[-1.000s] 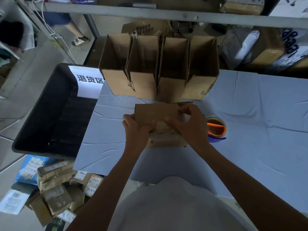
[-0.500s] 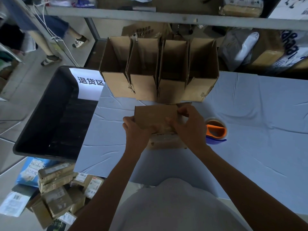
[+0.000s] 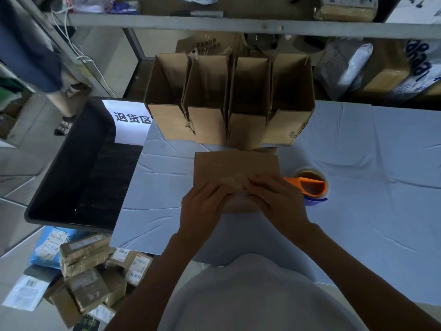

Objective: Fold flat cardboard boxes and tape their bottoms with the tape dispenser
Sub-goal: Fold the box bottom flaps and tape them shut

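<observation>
Since half a second ago the right hand (image 3: pixel 274 201) has left the far right corner of the cardboard box (image 3: pixel 236 166) and the left hand (image 3: pixel 202 206) has slid in from its left side, so that both now lie together on the near half of the box's upper face. The fingers (image 3: pixel 256 185) of the two hands meet at the middle, laid nearly flat and pressing down on the cardboard rather than closed around it; the thumbs are hidden. The box sits on the blue-covered bench (image 3: pixel 370 175), just in front of a row of four folded boxes (image 3: pixel 229 103) standing open side by side at the far edge. The tape dispenser (image 3: pixel 310 187), orange and blue with a brown roll, lies just beside the box on its right, close to the right hand. A black tub (image 3: pixel 78 168) stands left of the bench, with taped parcels (image 3: pixel 83 271) heaped on the floor below.
</observation>
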Tool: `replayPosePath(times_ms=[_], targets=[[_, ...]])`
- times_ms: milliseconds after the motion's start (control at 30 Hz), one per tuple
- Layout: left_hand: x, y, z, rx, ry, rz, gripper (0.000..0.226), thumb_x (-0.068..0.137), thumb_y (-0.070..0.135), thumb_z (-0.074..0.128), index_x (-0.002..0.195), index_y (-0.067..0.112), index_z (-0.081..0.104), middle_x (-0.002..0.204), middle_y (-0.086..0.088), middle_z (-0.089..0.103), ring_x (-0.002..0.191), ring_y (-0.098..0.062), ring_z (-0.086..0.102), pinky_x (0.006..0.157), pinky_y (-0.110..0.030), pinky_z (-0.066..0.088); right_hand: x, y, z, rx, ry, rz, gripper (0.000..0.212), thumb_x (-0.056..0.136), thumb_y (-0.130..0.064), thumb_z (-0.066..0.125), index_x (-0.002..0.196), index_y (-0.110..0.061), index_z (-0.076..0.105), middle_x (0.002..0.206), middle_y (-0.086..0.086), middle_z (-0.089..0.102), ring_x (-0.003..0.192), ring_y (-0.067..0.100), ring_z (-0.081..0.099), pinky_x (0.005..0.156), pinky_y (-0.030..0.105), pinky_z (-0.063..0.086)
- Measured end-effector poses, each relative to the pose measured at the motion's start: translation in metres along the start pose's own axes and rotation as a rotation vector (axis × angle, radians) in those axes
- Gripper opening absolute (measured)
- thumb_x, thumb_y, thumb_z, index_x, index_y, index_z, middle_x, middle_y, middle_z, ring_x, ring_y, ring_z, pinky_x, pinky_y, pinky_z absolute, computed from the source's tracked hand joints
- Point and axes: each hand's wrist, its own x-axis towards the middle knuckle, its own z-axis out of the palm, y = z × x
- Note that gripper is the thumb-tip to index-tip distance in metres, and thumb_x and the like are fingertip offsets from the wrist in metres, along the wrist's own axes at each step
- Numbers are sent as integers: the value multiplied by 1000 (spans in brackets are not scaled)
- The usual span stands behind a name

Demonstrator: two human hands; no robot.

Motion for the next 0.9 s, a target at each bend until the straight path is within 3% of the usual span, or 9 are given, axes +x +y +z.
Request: replayPosePath(times_ms=[67,133,267,333,467,667,733,800,900], targets=[[5,4,-1,56,28,2,30,94,8,44,87,18,73,87,2,69,73,-13,55,64,-13,28,0,-1,3,-35,44,-26,23,76,-6,73,99,-11,75,105,6,71,98,26,67,67,37,56],[6,6,0,89,97,21,27,80,-6,55,84,16,70,77,0,66,64,-14,50,55,-16,27,5,-6,1,-32,81,-53,19,79,-8,70,96,-12,75,102,4,72,96,24,68,68,35,56],[12,8,-2,29,152,-10,49,55,-17,65,87,19,57,70,-3,62,64,-13,39,39,-24,34,17,-16,-11,-50,70,-85,20,84,-18,59,96,-12,75,101,5,72,92,23,68,64,30,54],[17,2,-2,-28,107,19,44,62,-9,63,93,22,54,74,-5,66,68,-13,45,41,-28,42,21,-22,-12,-91,13,-93,26,83,-21,56,102,-13,72,103,6,70,91,24,66,60,31,54],[24,-14,0,-176,-66,-78,30,79,9,64,102,27,62,91,-2,70,81,-17,62,63,-37,56,31,-20,-7,-65,29,-72,31,78,-22,51,95,-11,74,96,8,72,81,24,69,65,29,54],[35,-15,4,0,-8,-102,22,72,2,69,79,23,71,76,6,67,63,-15,59,41,-29,43,51,-10,-5,-1,-14,1,19,72,-22,62,84,-18,76,80,3,73,68,21,70,59,33,58],[38,-15,5,-56,19,-112,20,72,4,67,80,22,71,78,4,67,67,-16,61,46,-31,48,54,-5,-11,34,-51,20,24,79,-31,55,90,-19,73,86,0,72,73,20,68,60,33,57],[42,-18,3,-118,-17,-89,17,77,17,66,93,25,65,90,2,68,80,-16,62,62,-31,56,55,2,-15,61,-99,25,31,82,-38,52,102,-19,67,98,2,69,81,21,67,60,36,56],[43,-26,2,-119,-118,-52,37,76,30,56,113,22,55,107,-8,67,97,-22,61,81,-34,54,59,9,-9,-22,-188,-65,48,81,-42,49,121,-16,53,114,14,65,93,30,66,69,41,57]])
